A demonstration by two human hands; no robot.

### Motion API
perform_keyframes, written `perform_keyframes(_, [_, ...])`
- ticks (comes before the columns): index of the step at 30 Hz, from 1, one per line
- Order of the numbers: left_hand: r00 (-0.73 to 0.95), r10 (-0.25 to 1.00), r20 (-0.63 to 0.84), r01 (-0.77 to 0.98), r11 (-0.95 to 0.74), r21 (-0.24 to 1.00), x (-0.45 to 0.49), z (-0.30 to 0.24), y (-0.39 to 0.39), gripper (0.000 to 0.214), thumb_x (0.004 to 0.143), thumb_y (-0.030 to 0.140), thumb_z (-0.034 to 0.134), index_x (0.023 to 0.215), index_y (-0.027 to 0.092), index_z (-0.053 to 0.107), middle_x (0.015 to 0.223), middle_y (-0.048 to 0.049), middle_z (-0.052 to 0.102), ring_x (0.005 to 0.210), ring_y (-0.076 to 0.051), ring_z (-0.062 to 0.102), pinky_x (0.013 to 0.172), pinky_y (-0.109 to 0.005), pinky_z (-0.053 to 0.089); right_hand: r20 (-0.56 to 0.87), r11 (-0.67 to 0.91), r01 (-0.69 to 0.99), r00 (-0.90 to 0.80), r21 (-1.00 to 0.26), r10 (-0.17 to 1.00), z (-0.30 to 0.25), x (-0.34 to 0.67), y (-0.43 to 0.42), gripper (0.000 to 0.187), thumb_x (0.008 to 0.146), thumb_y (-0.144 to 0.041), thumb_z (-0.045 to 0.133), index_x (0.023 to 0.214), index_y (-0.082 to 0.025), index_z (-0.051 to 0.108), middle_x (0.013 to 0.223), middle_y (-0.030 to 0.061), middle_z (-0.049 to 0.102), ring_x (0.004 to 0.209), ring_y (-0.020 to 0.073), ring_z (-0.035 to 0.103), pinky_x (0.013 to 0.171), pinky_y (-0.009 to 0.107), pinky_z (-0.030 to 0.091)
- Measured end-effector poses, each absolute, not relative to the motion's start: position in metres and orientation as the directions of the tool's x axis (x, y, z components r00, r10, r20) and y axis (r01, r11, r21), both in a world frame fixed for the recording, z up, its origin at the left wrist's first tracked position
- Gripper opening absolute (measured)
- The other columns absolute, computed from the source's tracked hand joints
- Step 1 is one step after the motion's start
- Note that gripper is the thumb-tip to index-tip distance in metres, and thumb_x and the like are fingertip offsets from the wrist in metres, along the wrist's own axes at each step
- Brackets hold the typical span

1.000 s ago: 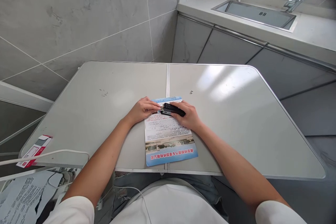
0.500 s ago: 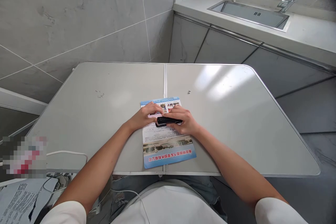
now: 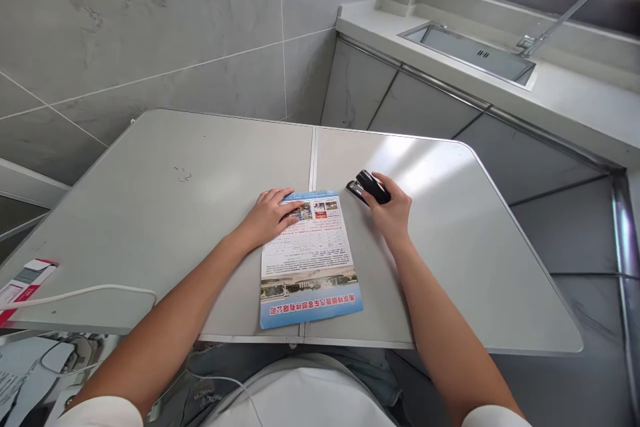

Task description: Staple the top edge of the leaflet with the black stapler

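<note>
A printed flyer (image 3: 313, 257) with blue bands and a building photo lies flat across the table's centre seam, its text upside down to me. My left hand (image 3: 273, 217) rests on the flyer's upper left corner with its fingers spread. To the right of the sheet, my right hand (image 3: 393, 208) grips a black stapler (image 3: 373, 185) by its rear end. The stapler's jaws point up and to the left, and stand apart. Whether it touches the tabletop, I cannot tell.
The pale folding table (image 3: 220, 160) has a metal rim. At its left edge lie a red and white box (image 3: 27, 285) and a white cable (image 3: 100, 288). Beyond the table are a tiled wall (image 3: 175, 27) and a counter with a sink (image 3: 465, 53).
My right hand has carried the stapler off the flyer to the right, turning it. My left hand has let go of the stapler's area and flattened on the sheet. The view has tilted slightly.
</note>
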State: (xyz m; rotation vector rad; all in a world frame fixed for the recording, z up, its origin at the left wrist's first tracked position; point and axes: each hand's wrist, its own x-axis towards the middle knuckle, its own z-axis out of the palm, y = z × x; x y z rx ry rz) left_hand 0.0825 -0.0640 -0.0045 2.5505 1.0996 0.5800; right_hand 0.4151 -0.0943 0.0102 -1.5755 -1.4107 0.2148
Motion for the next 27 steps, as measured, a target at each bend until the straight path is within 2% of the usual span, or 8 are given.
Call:
perform_keyframes(2, [0.650,0.721,0.238,0.597,-0.679,0.427,0.080,-0.008,-0.063,0.036,0.102,0.034,0.065,0.137,0.031,0.071,0.154,-0.0118,0.059,0.138,-0.035,0.052,0.115,-0.059,0.041,0.380,0.125,0.643,0.274,-0.755,0.883,0.008,0.427,-0.092,0.042,0.081,-0.033,0.079,0.122,-0.025,0.078,0.105,0.0069,0.081,0.094,0.0295,0.075,0.093,0.051,0.061])
perform_keyframes(5, [0.671,0.694,0.261,0.544,-0.700,0.463,0.077,-0.007,-0.062,0.034,0.101,0.031,0.066,0.134,0.033,0.073,0.153,-0.0089,0.059,0.137,-0.033,0.053,0.117,-0.058,0.041,0.293,0.172,0.619,0.099,-0.767,0.951,0.010,0.436,-0.093,0.038,0.082,-0.033,0.078,0.119,-0.025,0.079,0.111,0.0052,0.082,0.100,0.0288,0.076,0.095,0.048,0.061])
perform_keyframes(10, [0.671,0.689,0.275,0.531,-0.705,0.470,0.076,-0.003,-0.062,0.031,0.099,0.028,0.069,0.129,0.032,0.076,0.151,-0.0090,0.060,0.132,-0.032,0.056,0.116,-0.058,0.041,0.225,0.257,0.604,-0.130,-0.754,0.966,0.020,0.432,-0.102,0.038,0.085,-0.029,0.075,0.123,-0.028,0.078,0.113,0.0031,0.082,0.097,0.0263,0.077,0.091,0.044,0.062])
perform_keyframes(16, [0.696,0.680,0.230,0.517,-0.697,0.498,0.078,-0.003,-0.065,0.035,0.098,0.033,0.071,0.132,0.034,0.075,0.152,-0.0080,0.061,0.137,-0.034,0.054,0.119,-0.061,0.036,0.323,0.374,0.678,-0.207,-0.633,0.923,0.013,0.424,-0.103,0.048,0.095,-0.026,0.067,0.142,-0.033,0.068,0.119,0.0041,0.078,0.106,0.0272,0.072,0.100,0.051,0.056])
perform_keyframes(19, [0.696,0.682,0.222,0.521,-0.694,0.498,0.079,-0.004,-0.065,0.033,0.098,0.034,0.070,0.131,0.034,0.076,0.153,-0.0082,0.061,0.138,-0.034,0.053,0.121,-0.062,0.033,0.336,0.407,0.710,-0.249,-0.575,0.909,0.010,0.423,-0.102,0.047,0.100,-0.029,0.063,0.147,-0.037,0.064,0.123,0.0034,0.076,0.110,0.0277,0.070,0.103,0.053,0.052])
perform_keyframes(27, [0.708,0.664,0.241,0.514,-0.718,0.469,0.080,-0.006,-0.065,0.033,0.101,0.036,0.067,0.132,0.033,0.076,0.154,-0.0104,0.060,0.139,-0.035,0.053,0.119,-0.061,0.033,0.351,0.412,0.767,-0.259,-0.492,0.900,0.014,0.414,-0.105,0.043,0.108,-0.031,0.051,0.148,-0.038,0.064,0.120,0.0049,0.075,0.107,0.0284,0.067,0.095,0.049,0.049])
